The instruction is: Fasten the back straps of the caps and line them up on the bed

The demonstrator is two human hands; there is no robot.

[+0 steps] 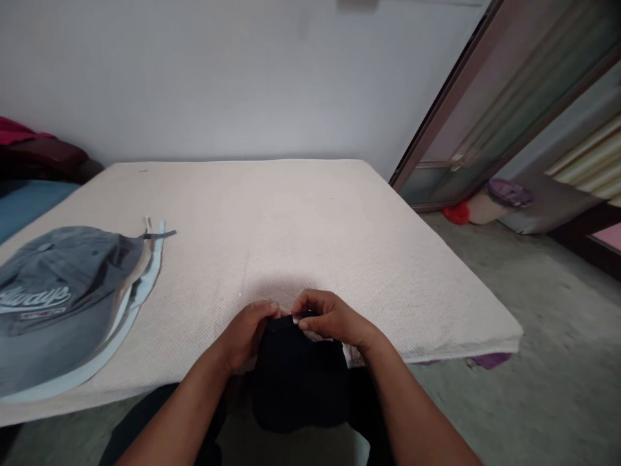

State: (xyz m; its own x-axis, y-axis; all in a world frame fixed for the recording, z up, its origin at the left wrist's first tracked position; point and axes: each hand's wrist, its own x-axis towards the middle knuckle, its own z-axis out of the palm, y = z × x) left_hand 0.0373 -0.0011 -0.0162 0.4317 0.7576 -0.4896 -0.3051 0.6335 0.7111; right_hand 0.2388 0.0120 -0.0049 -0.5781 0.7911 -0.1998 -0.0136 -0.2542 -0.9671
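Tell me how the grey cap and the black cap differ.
The grey cap shows white lettering; the black cap shows none. The grey cap tops a stack; the black cap is held by the left hand and right hand. Both are caps.

pale-grey wall [218, 77], background | whitish bin with purple lining [485, 206], right, on grey concrete floor [557, 310] | bright red object [456, 213] just beside bin | cream striped fabric [592, 158], right edge | magenta cloth [17, 131], left edge
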